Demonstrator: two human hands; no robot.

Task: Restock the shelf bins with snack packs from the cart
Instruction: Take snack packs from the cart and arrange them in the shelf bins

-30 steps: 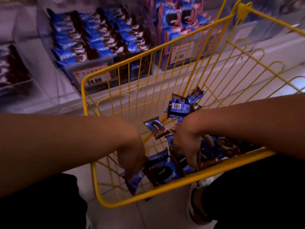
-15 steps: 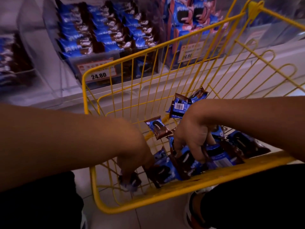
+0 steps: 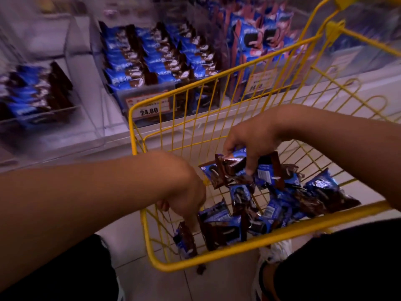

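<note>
Right hand (image 3: 251,142) is gripping several snack packs (image 3: 236,168), left hand (image 3: 184,198) pinching one pack (image 3: 186,240), as many are still filling the yellow cart (image 3: 217,246) beside stocked shelf bins (image 3: 156,68).

Dim, bluish-tinted view with motion blur on the shelf bins (image 3: 65,88), wide-angle bending at edges.

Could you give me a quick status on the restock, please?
Right hand grips several snack packs above the cart. Left hand pinches one pack low inside. Shelf bins beyond, nothing blocking.
</note>
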